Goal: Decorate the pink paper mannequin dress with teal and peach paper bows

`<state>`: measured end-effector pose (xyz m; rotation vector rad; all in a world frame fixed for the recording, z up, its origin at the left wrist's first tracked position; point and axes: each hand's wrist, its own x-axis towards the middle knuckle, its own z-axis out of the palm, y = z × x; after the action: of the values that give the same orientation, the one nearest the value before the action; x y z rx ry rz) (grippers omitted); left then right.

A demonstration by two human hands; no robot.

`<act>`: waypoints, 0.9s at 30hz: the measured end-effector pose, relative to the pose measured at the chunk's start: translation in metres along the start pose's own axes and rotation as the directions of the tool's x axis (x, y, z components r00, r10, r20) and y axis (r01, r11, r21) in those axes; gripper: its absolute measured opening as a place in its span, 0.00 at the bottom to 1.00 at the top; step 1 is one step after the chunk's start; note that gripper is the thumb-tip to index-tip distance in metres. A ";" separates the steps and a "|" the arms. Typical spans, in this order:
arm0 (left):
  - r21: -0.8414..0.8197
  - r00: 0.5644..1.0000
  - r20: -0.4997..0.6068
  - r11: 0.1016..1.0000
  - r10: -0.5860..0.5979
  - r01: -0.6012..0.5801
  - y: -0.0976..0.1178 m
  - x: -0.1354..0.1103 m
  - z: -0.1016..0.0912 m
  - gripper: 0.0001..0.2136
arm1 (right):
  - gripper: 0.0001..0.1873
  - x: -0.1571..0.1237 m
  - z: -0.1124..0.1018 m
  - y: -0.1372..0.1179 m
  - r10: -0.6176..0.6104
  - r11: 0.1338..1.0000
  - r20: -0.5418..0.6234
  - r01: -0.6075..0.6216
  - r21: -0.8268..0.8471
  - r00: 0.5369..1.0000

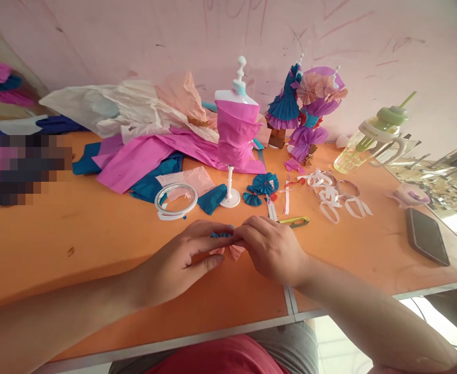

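A small pleated paper bow (236,252), blue above and peach below, is held low over the orange table. My left hand (187,254) reaches in from its left side, fingers over the top edge and thumb below, closed on it. From the other side, my right hand (269,246) pinches the bow with bent fingers, which hide much of its right part. Behind the hands, a white mini dress form (230,200) stands upright, wrapped in magenta paper (238,130). Several blue pleated paper fans (265,184) lie to the right of its base.
A yellow cutter (296,222) lies just beyond my right hand. A tape roll (176,199) sits left of the stand. Crumpled paper sheets (134,161) pile up behind. Curled white ribbon (327,195), a drink bottle (372,137) and a phone (427,236) are on the right.
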<state>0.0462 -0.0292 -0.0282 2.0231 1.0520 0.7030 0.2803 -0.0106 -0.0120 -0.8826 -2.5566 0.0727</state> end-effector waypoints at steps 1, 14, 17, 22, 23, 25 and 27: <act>0.034 1.000 -0.025 0.999 0.005 -0.004 -0.001 0.001 0.001 0.14 | 0.09 0.000 0.002 0.000 0.028 0.999 0.009 -0.029 0.032 1.000; 0.238 0.982 -0.180 0.971 0.049 -0.005 -0.014 0.011 -0.013 0.14 | 0.08 0.005 0.019 -0.007 0.259 0.893 -0.064 -0.213 0.397 0.964; 0.250 0.969 -0.246 0.968 0.028 0.036 -0.019 0.017 -0.018 0.13 | 0.08 0.006 0.025 -0.002 0.232 0.927 -0.015 -0.216 0.307 0.973; 0.280 0.978 -0.187 0.959 0.093 -0.038 -0.020 0.017 -0.014 0.11 | 0.09 0.005 0.033 0.005 0.113 0.987 0.085 -0.121 0.104 0.990; 0.291 0.984 -0.149 0.955 0.097 -0.050 -0.021 0.015 -0.012 0.11 | 0.10 0.004 0.034 0.005 0.110 0.990 0.096 -0.118 0.083 0.989; 0.321 0.990 -0.088 0.944 0.106 -0.072 -0.021 0.013 -0.009 0.10 | 0.10 0.004 0.035 0.005 0.115 0.991 0.100 -0.121 0.060 0.988; 0.354 0.992 -0.059 0.931 0.113 -0.085 -0.023 0.012 -0.006 0.09 | 0.09 0.005 0.036 0.004 0.124 0.990 0.090 -0.129 0.056 0.988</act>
<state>0.0376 -0.0081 -0.0414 2.3852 1.1962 0.6879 0.2646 -0.0011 -0.0431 -1.0381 -2.5595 0.2312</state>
